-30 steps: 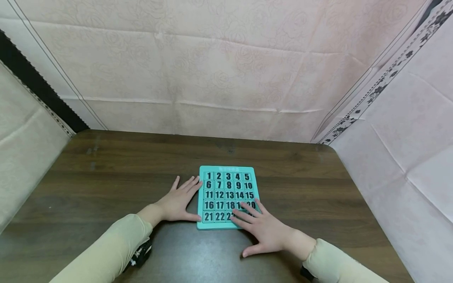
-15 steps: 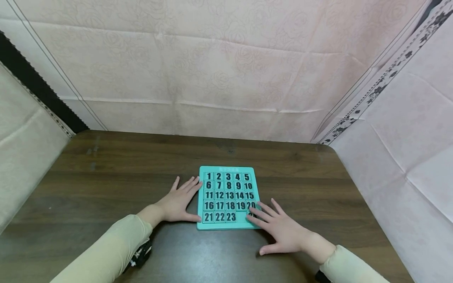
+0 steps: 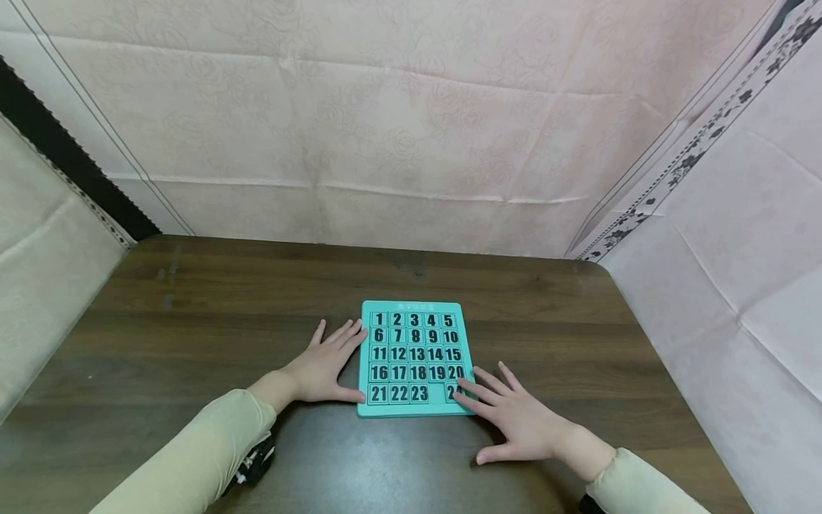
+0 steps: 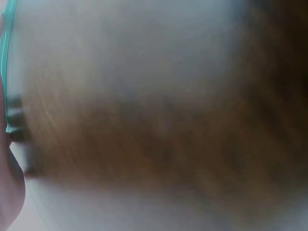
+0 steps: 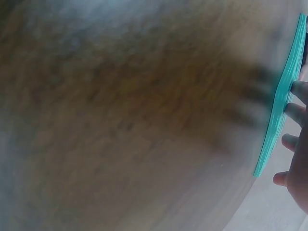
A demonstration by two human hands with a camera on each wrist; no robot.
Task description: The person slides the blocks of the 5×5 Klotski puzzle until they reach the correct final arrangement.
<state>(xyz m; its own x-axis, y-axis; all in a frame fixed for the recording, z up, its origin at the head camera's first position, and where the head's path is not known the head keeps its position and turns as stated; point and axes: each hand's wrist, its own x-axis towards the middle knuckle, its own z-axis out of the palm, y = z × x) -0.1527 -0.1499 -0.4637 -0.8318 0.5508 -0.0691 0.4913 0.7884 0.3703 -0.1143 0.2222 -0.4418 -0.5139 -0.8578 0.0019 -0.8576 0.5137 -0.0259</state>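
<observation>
A teal number puzzle board [image 3: 414,357] lay flat near the middle of the dark wooden table [image 3: 193,321], its tiles running 1 to 23 in order, with a gap in the near row beside 23. The right hand [image 3: 516,421] rested with straight, spread fingers on the board's near right corner, covering the last tile. The left hand [image 3: 324,368] lay flat and relaxed against the board's left edge, gripping nothing.

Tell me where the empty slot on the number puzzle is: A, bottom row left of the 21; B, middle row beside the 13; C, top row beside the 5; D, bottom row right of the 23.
D: the puzzle has a bare gap right of tile 23, beside the right hand.
</observation>
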